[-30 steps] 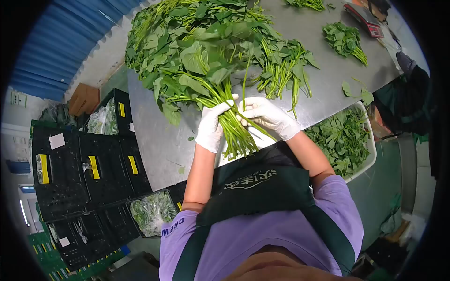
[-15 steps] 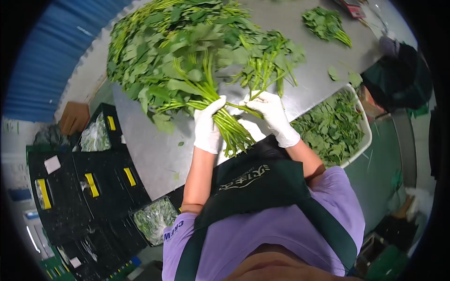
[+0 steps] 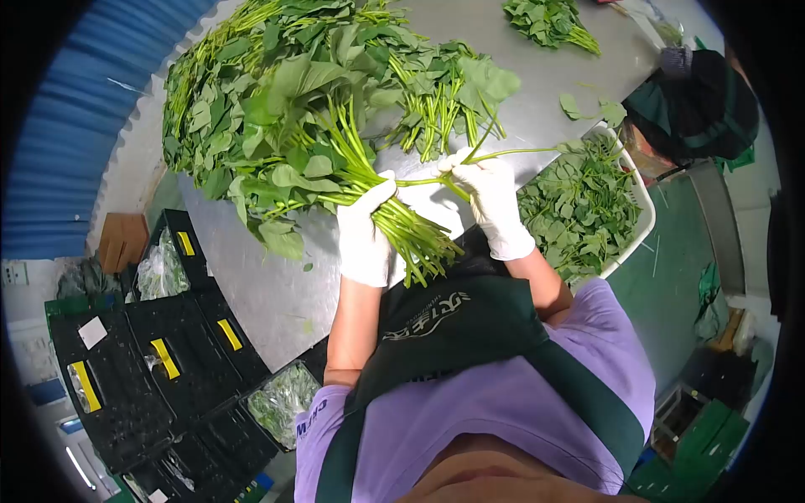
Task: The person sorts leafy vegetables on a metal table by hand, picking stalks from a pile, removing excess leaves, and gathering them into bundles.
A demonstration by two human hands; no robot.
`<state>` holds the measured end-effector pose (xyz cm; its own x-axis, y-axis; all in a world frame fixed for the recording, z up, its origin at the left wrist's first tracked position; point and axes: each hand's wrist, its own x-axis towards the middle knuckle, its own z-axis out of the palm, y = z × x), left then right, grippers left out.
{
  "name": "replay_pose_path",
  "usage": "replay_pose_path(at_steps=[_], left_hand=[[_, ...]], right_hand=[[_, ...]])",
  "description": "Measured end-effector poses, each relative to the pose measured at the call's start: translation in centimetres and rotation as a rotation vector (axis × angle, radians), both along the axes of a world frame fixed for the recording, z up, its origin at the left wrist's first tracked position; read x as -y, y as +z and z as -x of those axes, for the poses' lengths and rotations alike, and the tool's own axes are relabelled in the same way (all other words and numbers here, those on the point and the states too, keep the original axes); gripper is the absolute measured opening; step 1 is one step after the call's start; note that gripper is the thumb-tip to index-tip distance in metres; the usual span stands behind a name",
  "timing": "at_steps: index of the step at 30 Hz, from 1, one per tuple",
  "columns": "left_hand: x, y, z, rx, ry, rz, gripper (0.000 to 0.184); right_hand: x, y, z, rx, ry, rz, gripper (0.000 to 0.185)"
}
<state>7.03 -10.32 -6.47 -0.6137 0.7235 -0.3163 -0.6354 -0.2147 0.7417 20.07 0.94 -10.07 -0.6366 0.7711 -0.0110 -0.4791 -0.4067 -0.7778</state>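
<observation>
White gloves cover both hands. My left hand is closed round a thick bunch of leafy green stems, cut ends pointing down and right, leaves spreading to the upper left. To the right of it, my right hand pinches a branching stem. One branch of it reaches left to the bunch, another runs up to a large leaf, and a thin one stretches right. Just beyond the hands lies a smaller cluster of stems on the metal table.
A large heap of greens covers the table's left. A small bunch lies at the back. Beside my right arm stands a white bin of loose leaves. Black crates with bagged greens are at the left.
My right hand has moved slightly away from the bunch, drawing the pinched stem rightward. Its leaf and branches now stand out clearly. My left hand still grips the bunch; the view has shifted slightly.
</observation>
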Motion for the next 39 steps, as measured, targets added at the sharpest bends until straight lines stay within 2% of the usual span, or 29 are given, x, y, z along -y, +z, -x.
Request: replay_pose_path(at_steps=[4,8,10,11,12,13,15,16,17,19,20,21,22,23,25,26,27,28,29,31,32,35,36,37,39], left_hand=[[0.1,-0.2,-0.1,-0.059,0.006,0.048,0.024],[0.3,-0.3,0.0,-0.087,0.094,0.044,0.022],[2.3,-1.1,3.6,-0.058,0.191,0.032,0.022],[3.1,-0.9,5.1,-0.154,0.329,0.048,0.024],[3.9,1.5,5.1,-0.148,0.389,0.074,0.027],[5.0,0.8,5.4,-0.616,0.428,0.128,0.025],[7.0,-1.0,8.0,-0.981,0.458,0.23,0.021],[6.7,-0.4,8.8,-0.546,0.5,0.09,0.019],[6.5,0.5,9.0,-0.106,0.518,-0.039,0.017],[6.5,0.3,8.2,-0.166,0.427,0.046,0.017],[6.6,-0.6,7.0,-0.64,0.436,0.095,0.018],[6.5,-1.1,5.8,-1.116,0.432,0.137,0.018],[6.2,0.2,6.4,-0.193,0.391,0.022,0.019],[6.9,-1.8,8.7,-0.087,0.329,0.004,0.019],[7.2,-0.7,7.3,-0.107,0.313,-0.049,0.016],[7.7,-2.1,8.8,-0.048,0.294,-0.076,0.014],[7.7,-0.5,7.6,-0.021,0.337,-0.054,0.014],[8.2,-1.5,8.4,-0.015,0.322,-0.075,0.014],[8.7,-2.4,9.3,-0.008,0.307,-0.098,0.013],[8.4,-2.1,8.8,0.024,0.311,-0.123,0.012],[8.1,-1.8,8.5,0.037,0.29,-0.133,0.012],[7.0,-1.6,7.7,0.095,0.225,-0.163,0.012],[6.6,-1.7,7.4,0.093,0.239,-0.138,0.012],[6.4,-1.6,7.3,0.093,0.254,-0.114,0.012],[6.4,-2.6,7.7,0.066,0.268,-0.088,0.014]], right_hand=[[-0.1,-0.9,0.3,-0.078,-0.039,-0.006,0.011],[-1.9,-1.6,-0.7,0.027,-0.176,-0.114,0.008],[-8.8,-5.4,-5.6,-0.015,-0.453,0.042,0.01],[-11.7,-7.5,-8.5,-0.2,-0.589,0.238,0.01],[-14.5,-9.6,-11.5,-0.393,-0.743,0.402,0.011],[-19.9,-16.8,-16.4,-0.583,-0.749,0.392,0.035],[-16.4,-11.2,-15.4,-0.617,-0.692,0.572,0.065],[-14.9,-9.4,-13.1,-0.584,-0.592,0.633,0.081],[-13.5,-9.4,-11.0,-0.288,-0.468,0.454,0.075],[-11.9,-7.7,-6.4,0.312,-0.277,0.015,0.04],[-10.3,-6.0,-4.0,0.486,-0.216,-0.022,0.027],[-10.8,-7.7,-2.7,0.682,-0.164,-0.229,0.029],[-11.3,-7.6,-1.5,1.072,-0.139,-0.459,0.038],[-12.2,-8.8,-0.4,1.46,-0.164,-0.864,0.044],[-12.9,-8.7,0.6,1.513,-0.029,-1.031,0.039],[-13.4,-8.7,0.6,1.492,-0.122,-1.027,0.036],[-13.9,-7.9,0.4,1.469,-0.213,-1.023,0.033],[-14.0,-6.4,-0.2,1.338,-0.31,-0.906,0.028],[-14.4,-6.1,-0.6,1.033,-0.398,-0.615,0.021],[-14.1,-3.3,-1.3,0.536,-0.37,-0.421,0.016],[-12.4,-0.7,-1.1,0.438,-0.415,-0.36,0.014],[-9.7,0.4,0.8,0.216,-0.472,-0.427,0.016],[-8.4,1.3,1.3,0.253,-0.451,-0.477,0.017],[-7.7,0.7,2.2,0.325,-0.38,-0.497,0.016],[-8.1,-2.0,3.7,0.479,-0.043,-0.38,0.017]])
